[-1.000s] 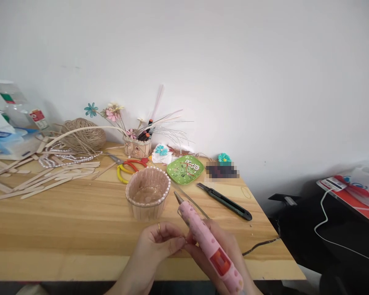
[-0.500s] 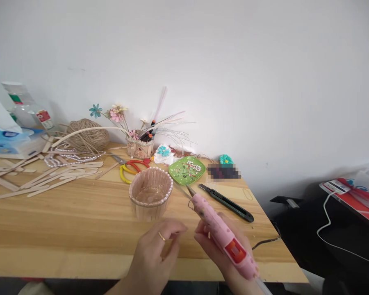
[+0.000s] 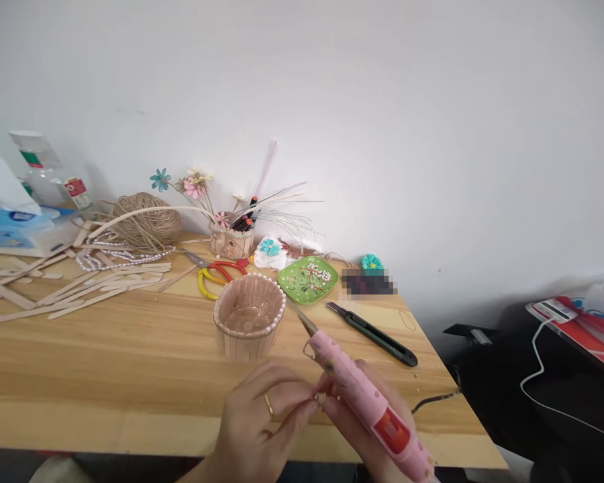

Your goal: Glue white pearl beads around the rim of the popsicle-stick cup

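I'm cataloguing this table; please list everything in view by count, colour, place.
Glue gun: one, pink, front
Basket: one, tan, centre
Box cutter: one, dark, right
Plate: one, green, back centre
Scissors: one, red and yellow, behind basket
Pot: one, tan, by wall
Potted flowers: several, multicoloured, back
Other flowers: two, turquoise, back
Twine: one ball, brown, left
Bead strings: uncounted, whitish, left
Wooden sticks: many, pale, left
Tissue box: one, blue, left
Bottle: uncounted, clear, back left
Pixelated item: one, dark, right
Device: one, white, far right
Table: one, tan, below
Wall: one, white, back
Left hand: one, front, wearing gold ring
Right hand: one, front, holding glue gun
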`<state>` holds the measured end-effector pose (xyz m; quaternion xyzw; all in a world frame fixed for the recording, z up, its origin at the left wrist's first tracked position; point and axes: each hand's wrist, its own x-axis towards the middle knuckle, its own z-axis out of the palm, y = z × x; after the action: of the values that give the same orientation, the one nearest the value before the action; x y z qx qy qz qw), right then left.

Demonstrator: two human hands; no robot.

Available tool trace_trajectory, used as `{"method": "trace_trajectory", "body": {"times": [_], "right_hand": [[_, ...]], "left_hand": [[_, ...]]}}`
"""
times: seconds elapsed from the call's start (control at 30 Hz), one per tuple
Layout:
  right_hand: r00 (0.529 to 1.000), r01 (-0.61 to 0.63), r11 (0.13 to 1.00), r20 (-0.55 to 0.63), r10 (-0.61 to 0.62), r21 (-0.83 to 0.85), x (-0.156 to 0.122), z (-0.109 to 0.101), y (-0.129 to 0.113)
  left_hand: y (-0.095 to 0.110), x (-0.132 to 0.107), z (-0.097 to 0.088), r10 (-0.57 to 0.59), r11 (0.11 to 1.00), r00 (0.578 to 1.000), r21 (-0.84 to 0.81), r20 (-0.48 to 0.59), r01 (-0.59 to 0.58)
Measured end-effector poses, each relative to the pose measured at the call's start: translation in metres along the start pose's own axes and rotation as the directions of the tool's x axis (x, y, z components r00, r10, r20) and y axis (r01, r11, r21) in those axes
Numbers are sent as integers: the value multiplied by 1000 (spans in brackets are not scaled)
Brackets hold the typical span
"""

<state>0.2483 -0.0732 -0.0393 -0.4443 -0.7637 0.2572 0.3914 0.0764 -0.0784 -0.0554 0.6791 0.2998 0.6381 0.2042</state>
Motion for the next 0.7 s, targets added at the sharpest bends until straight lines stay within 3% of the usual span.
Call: {"method": "trace_trajectory", "body": {"times": [0.07, 0.1, 0.17, 0.23, 0.33, 0.47, 0.7], "right_hand": [[999, 54, 999, 3, -54, -8, 3, -5, 1], [998, 69, 998, 3, -69, -13, 4, -8, 1], [996, 92, 996, 11, -92, -20, 5, -15, 1], [992, 114, 993, 56, -113, -16, 4, -22, 0], [990, 71, 997, 124, -71, -1, 1, -30, -5], [987, 13, 999, 157, -18, 37, 2, -35, -15], [988, -6, 994, 157, -12, 112, 7, -34, -16]], "left_hand": [[0, -3, -2, -205, 973, 979, -111, 5, 204], [0, -5, -3, -323, 930, 946, -180, 22, 321], [-2, -7, -5, -529, 795, 846, -314, 58, 519], [-3, -7, -7, -667, 651, 741, -427, 73, 628], [-3, -2, -10, -779, 493, 623, -544, 71, 679], [1, 7, -16, -852, 300, 491, -599, 183, 742], [7, 17, -17, -918, 190, 371, -672, 136, 716]]}}
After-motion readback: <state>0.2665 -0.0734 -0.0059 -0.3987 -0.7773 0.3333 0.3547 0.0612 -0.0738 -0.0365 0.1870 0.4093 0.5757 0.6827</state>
